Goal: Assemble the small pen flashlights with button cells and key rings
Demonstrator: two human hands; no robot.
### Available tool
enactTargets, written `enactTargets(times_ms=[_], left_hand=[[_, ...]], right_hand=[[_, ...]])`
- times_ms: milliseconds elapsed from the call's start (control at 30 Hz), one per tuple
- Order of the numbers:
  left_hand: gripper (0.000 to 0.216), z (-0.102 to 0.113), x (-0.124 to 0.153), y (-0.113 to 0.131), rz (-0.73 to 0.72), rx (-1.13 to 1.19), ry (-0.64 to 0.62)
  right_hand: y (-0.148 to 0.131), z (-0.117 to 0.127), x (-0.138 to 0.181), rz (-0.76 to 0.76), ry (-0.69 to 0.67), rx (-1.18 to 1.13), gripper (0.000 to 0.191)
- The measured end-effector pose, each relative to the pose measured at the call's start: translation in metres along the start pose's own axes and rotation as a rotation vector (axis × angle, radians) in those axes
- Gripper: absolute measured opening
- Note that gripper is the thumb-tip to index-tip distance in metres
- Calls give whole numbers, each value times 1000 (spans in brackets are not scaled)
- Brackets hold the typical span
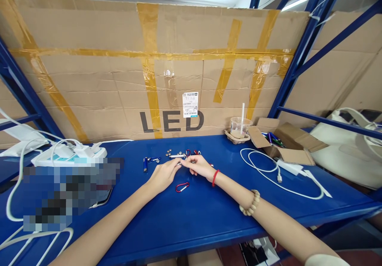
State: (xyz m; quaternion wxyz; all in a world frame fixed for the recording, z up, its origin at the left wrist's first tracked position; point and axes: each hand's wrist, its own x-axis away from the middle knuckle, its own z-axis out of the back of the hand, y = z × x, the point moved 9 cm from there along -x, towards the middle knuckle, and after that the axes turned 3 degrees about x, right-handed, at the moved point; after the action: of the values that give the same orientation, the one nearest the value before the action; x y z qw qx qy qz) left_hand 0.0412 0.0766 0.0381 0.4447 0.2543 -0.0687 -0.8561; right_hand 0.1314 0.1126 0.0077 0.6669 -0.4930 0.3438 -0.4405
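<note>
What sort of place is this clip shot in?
Likely a small assembly bench in a warehouse or workshop: blue steel racking, a taped cardboard sheet marked LED as its back wall, and button cells and keychain torch parts spread on the blue shelf near the left hand and right hand.

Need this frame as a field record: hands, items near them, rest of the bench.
surface: blue shelf top
left hand: fingertips meet the right hand's over a small part, grip unclear
right hand: red cord at wrist
near: red carabiner, small blue cylinder, button cells
rest: power strip, cup with straw, white cable
</note>
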Motion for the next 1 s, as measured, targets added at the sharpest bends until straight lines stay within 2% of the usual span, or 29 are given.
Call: enactTargets(times_ms=[1000], left_hand=[[23, 1, -1, 0, 16, 57, -21]], right_hand=[[3, -1, 0, -7, -15, 4, 38]])
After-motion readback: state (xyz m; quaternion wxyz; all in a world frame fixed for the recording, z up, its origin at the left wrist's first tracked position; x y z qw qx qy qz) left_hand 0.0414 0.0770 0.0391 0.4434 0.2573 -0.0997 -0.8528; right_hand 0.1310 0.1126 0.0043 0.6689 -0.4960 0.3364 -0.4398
